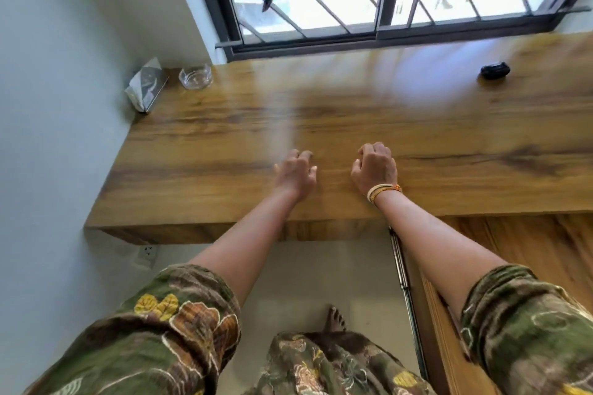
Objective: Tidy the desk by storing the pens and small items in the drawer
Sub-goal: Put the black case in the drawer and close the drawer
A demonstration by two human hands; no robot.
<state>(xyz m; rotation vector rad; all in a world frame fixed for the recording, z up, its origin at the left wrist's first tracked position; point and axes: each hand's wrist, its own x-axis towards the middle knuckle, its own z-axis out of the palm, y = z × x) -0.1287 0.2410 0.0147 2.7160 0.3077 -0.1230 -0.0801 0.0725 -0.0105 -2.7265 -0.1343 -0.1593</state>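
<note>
Head view, left to right. Grey-and-white soft tissue pack (146, 85) leans in the far-left corner of the brown wooden desk top (224, 125); clear round glass dish (195, 75) just beside it. Left hand (296, 171) hovers over or rests on the desk middle, fingers loosely curled, nothing in it. Right hand (373, 168), with bands at the wrist, sits beside it, fingers curled under; can't tell if anything is inside. No pens visible. Only small item left on top: small black rounded object (495, 70), far right, well apart from both hands; too small to identify. My read: light, rigid, probably smooth, so pinch it across the short sides with thumb and two fingers. Wooden drawer (433, 314) with metal runner (406, 292) stands pulled out under the right forearm; contents mostly hidden.
</note>
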